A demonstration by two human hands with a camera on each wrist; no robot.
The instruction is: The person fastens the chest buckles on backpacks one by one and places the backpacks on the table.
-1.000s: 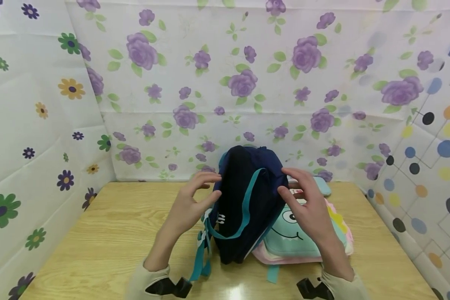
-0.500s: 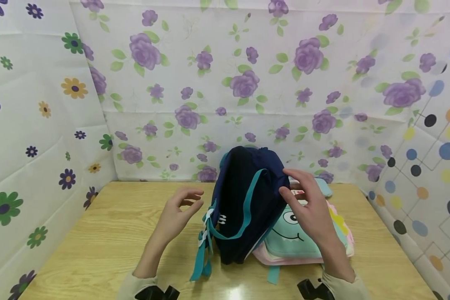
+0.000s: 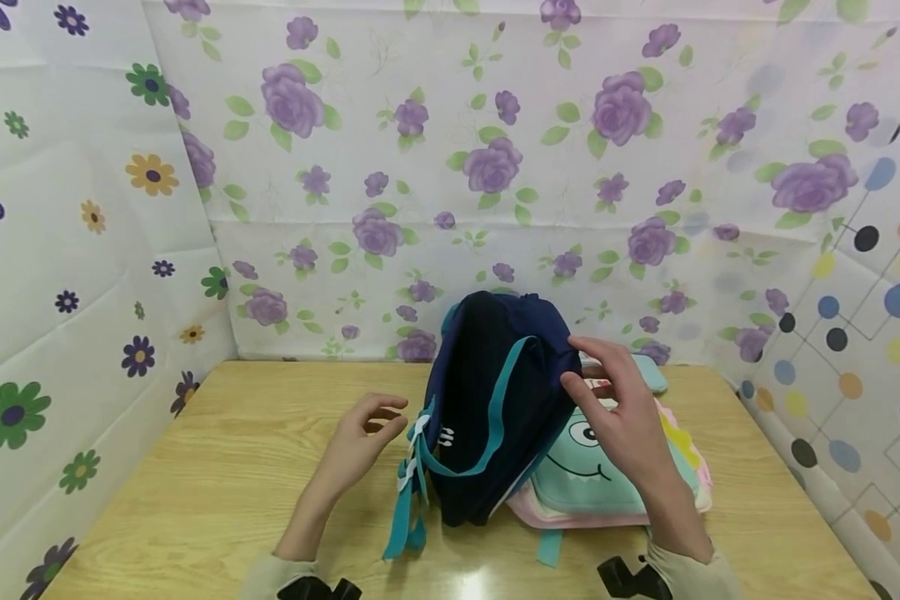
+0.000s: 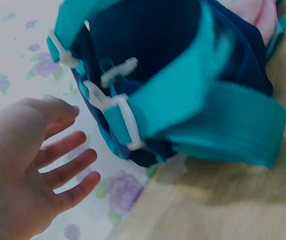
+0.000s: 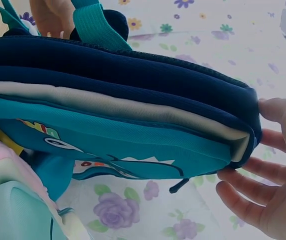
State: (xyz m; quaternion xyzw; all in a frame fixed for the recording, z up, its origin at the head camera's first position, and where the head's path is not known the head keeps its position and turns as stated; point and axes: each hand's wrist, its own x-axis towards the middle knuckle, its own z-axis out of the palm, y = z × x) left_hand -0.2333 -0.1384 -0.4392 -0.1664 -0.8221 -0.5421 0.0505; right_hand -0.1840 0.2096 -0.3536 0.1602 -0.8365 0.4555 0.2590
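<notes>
A navy child's backpack stands tilted on the table, its dark strap side toward me. Teal straps with white buckles hang at its left. The right wrist view shows its teal front, with an eye and white teeth. My right hand holds the bag's right end, thumb on one side and fingers curling round the other. My left hand is apart from the bag, just left of the straps, fingers relaxed and holding nothing. A mint and pink backpack with a cartoon face lies behind and right, partly covered.
The wooden table reaches back to a flowered cloth wall. Patterned cloth walls also stand on the left and right. A light blue piece sticks out behind the mint backpack.
My left hand has come away from the navy backpack's left edge, moving left and down. The right hand and the bag have stayed nearly still.
</notes>
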